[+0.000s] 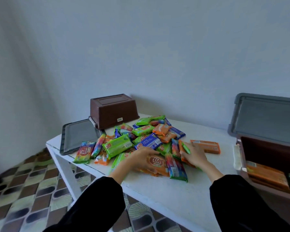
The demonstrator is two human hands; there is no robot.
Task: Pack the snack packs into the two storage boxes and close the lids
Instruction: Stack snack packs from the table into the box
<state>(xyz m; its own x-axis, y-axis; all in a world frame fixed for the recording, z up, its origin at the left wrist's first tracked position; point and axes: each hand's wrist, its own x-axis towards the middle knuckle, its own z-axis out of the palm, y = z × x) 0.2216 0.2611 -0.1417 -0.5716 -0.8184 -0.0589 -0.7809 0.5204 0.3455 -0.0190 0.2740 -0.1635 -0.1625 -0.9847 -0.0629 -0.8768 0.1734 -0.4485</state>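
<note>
Domestic interior, probably a room in a home. A plain, pale painted wall (157, 47) meets a floor (32, 190) of patterned tiles in brown, cream and green, a decorative finish typical of a dwelling. The white table (166, 195) has uneven, worn paint. Household goods lie on it: a brown plastic storage box (113, 111) turned upside down, a grey lid (77, 136) and retail snack packs (141, 139) in a loose heap.
</note>
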